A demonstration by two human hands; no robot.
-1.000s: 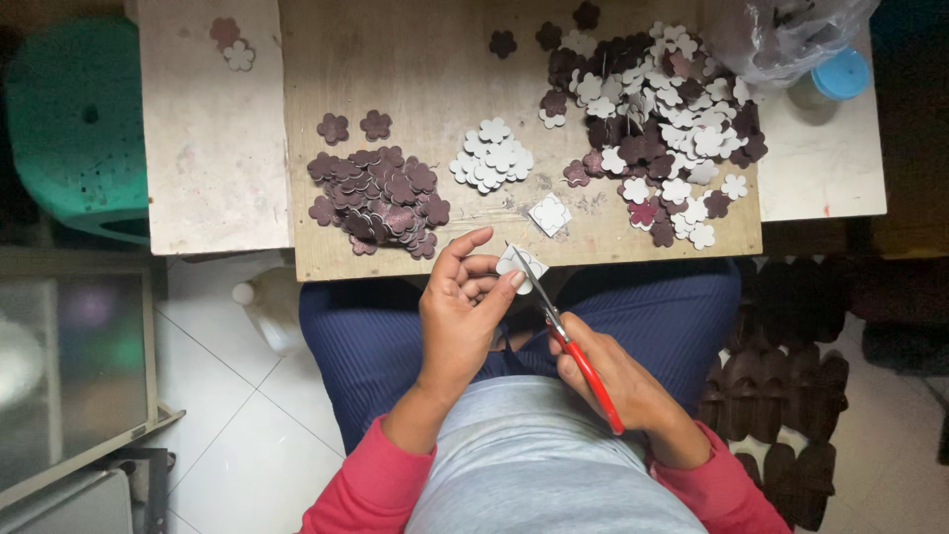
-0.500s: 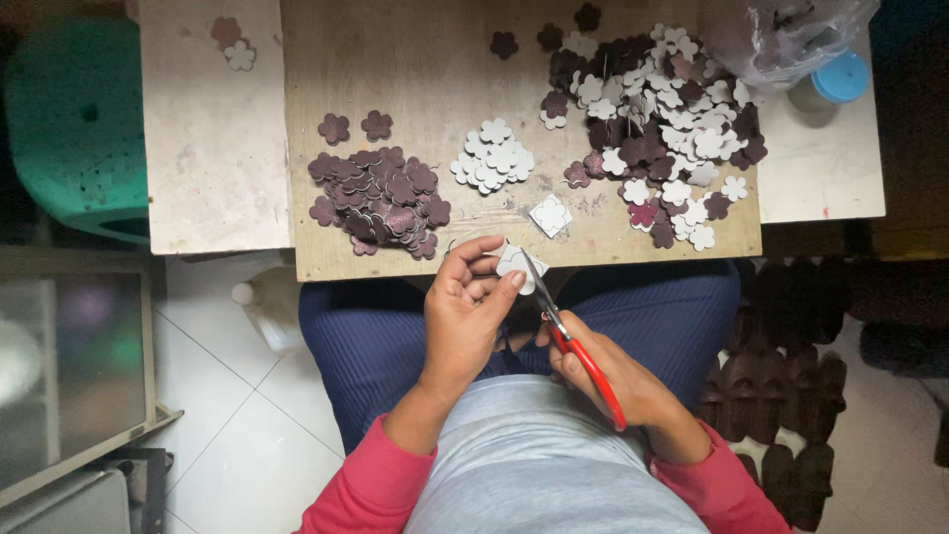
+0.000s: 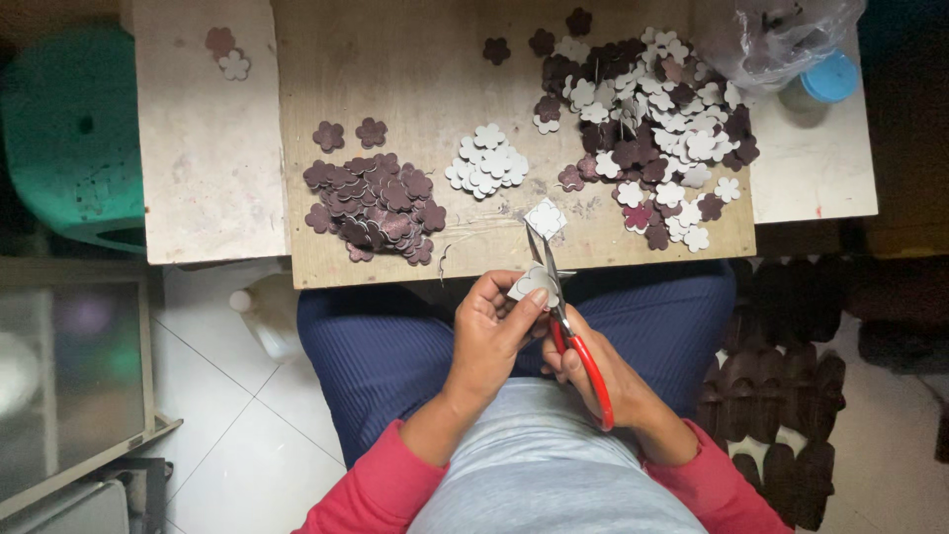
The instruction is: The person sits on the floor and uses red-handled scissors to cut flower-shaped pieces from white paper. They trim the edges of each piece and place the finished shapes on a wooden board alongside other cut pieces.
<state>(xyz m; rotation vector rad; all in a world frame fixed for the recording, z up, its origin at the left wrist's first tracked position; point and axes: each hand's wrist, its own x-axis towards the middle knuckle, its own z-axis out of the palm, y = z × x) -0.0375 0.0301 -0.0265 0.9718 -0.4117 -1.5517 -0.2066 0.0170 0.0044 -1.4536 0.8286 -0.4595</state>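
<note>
Our left hand (image 3: 489,331) pinches a pale flower-shaped cutout (image 3: 530,285) over our lap, presenting its edge to red-handled scissors (image 3: 565,321) gripped in our right hand (image 3: 598,381); sorted piles wait on the desk (image 3: 415,69).

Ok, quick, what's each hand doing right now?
Left hand: closed on a white flower-shaped cutout.
Right hand: closed on the red-handled scissors, blades at the cutout.

One head camera looks straight down from above, quite near, over the lap and the table (image 3: 415,59) edge.
</note>
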